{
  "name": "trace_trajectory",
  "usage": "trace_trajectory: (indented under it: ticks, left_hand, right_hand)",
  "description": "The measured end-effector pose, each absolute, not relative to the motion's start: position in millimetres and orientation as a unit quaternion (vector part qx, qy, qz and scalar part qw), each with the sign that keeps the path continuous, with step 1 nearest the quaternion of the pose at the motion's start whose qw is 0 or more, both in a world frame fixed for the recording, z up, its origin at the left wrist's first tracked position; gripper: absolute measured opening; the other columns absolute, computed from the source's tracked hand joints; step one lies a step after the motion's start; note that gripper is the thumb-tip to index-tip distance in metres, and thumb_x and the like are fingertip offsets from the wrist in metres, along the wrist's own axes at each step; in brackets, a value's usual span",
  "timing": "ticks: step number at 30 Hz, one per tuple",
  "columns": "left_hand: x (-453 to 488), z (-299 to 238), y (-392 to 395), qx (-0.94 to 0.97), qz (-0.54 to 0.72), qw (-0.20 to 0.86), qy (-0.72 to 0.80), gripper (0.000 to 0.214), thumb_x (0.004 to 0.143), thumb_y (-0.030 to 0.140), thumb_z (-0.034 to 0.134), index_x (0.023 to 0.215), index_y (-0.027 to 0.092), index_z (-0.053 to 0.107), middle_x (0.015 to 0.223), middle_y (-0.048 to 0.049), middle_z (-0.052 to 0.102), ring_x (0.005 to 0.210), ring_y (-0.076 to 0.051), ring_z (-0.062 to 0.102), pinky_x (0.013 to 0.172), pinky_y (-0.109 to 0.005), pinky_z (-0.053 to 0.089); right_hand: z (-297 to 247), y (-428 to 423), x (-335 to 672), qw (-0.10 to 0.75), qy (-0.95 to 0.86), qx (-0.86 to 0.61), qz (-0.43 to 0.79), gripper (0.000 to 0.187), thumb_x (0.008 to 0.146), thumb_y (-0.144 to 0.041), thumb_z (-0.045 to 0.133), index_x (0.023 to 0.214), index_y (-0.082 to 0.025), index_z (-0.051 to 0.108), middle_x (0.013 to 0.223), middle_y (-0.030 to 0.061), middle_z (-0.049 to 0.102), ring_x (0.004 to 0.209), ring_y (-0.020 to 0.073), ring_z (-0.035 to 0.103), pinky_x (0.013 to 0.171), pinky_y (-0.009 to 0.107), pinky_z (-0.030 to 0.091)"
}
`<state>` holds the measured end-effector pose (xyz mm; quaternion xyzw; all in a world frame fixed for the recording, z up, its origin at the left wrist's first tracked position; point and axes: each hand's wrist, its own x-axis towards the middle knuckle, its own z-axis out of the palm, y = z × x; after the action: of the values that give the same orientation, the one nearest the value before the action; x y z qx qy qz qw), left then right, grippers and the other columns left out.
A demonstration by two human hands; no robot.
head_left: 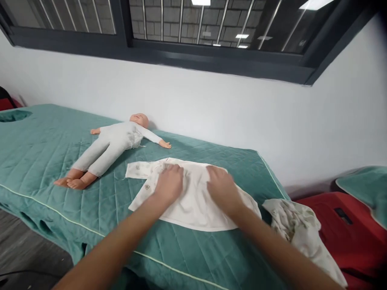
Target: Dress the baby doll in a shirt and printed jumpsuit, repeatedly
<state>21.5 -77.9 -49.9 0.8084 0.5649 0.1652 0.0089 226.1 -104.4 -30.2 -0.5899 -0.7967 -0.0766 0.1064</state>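
Note:
A small white baby shirt [193,209] lies spread on the green quilted cover, one sleeve reaching left and small printed motifs along that side. My left hand [171,181] is on its left half, fingers curled into the cloth. On the right half, my right hand [222,187] also has its fingers bent down and closed on the fabric. Both fingertips are partly hidden by the hands themselves. Beyond the shirt to the left, a baby doll [119,139] in a white top and pale trousers rests on its back, arms spread.
The green quilted cover [60,141] drapes over a long bed against a white wall [211,104]. A crumpled printed cloth [298,225] hangs at the bed's right end, beside a red case [347,225]. A dark-framed barred window [193,52] is above.

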Motion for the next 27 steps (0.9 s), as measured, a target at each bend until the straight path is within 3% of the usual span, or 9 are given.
trace_trajectory:
  ticks: [3,6,10,13,17,21,27]
  left_hand:
    - [38.6,-79.9,-79.0,0.814,0.175,0.059,0.551,0.032,0.093,0.017,0.038,0.113,0.014,0.061,0.128,-0.0162,0.058,0.121,-0.026,0.051,0.103,-0.038,0.041]
    - [38.5,-87.4,-60.8,0.785,0.183,0.054,0.589,0.037,0.094,0.021,0.038,0.122,0.006,0.056,0.137,-0.0211,0.051,0.134,-0.03,0.04,0.111,-0.042,0.033]
    - [37.6,-77.0,-33.8,0.708,0.195,0.086,0.673,0.041,0.093,0.028,0.042,0.128,0.008,0.05,0.132,-0.0234,0.052,0.131,-0.035,0.041,0.106,-0.049,0.036]
    - [46.1,-73.7,-25.8,0.664,0.242,0.114,0.699,0.046,0.09,0.028,0.046,0.134,0.014,0.042,0.139,-0.0224,0.046,0.134,-0.037,0.037,0.103,-0.052,0.039]
    - [55.1,-82.3,-22.0,0.654,0.288,0.1,0.692,0.058,0.091,0.032,0.045,0.145,0.015,0.03,0.146,-0.0208,0.04,0.136,-0.037,0.035,0.108,-0.05,0.034]
    - [53.8,-88.5,-10.8,0.696,0.266,0.07,0.664,0.061,0.095,0.037,0.038,0.15,0.012,0.026,0.154,-0.0188,0.032,0.141,-0.038,0.029,0.116,-0.05,0.025]
    - [56.4,-89.3,15.3,0.715,0.236,0.099,0.651,0.06,0.097,0.042,0.031,0.15,0.013,0.029,0.152,-0.0193,0.037,0.14,-0.038,0.031,0.113,-0.053,0.028]
  right_hand:
    - [-59.6,-111.0,192.9,0.114,-0.785,-0.609,-0.021,0.044,0.092,-0.019,0.037,0.133,-0.009,0.049,0.138,0.0167,0.053,0.128,0.028,0.046,0.109,0.04,0.034]
    - [-67.8,-98.7,181.9,0.104,-0.729,-0.677,-0.001,0.043,0.094,-0.028,0.038,0.128,-0.004,0.051,0.136,0.0237,0.053,0.13,0.0329,0.044,0.107,0.044,0.034]
    - [-64.9,-69.5,180.3,0.083,-0.673,-0.735,0.0,0.047,0.093,-0.034,0.04,0.123,0.0,0.052,0.13,0.0303,0.053,0.128,0.0383,0.045,0.107,0.048,0.032]
    - [-68.5,-56.4,176.9,0.099,-0.645,-0.757,0.016,0.058,0.092,-0.038,0.041,0.133,0.002,0.044,0.143,0.0346,0.039,0.137,0.0427,0.035,0.109,0.05,0.028]
    - [-78.2,-52.4,178.6,0.161,-0.626,-0.763,-0.005,0.069,0.091,-0.042,0.042,0.146,-0.003,0.029,0.157,0.0291,0.017,0.145,0.0425,0.016,0.109,0.053,0.029]
    - [-79.6,-45.5,195.5,0.174,-0.629,-0.757,-0.036,0.064,0.091,-0.043,0.041,0.142,-0.005,0.034,0.158,0.0242,0.017,0.145,0.0401,0.018,0.105,0.051,0.037]
    - [-80.5,-19.3,217.1,0.151,-0.643,-0.75,-0.05,0.065,0.094,-0.045,0.038,0.143,-0.002,0.033,0.158,0.0261,0.018,0.144,0.0412,0.021,0.106,0.052,0.036]
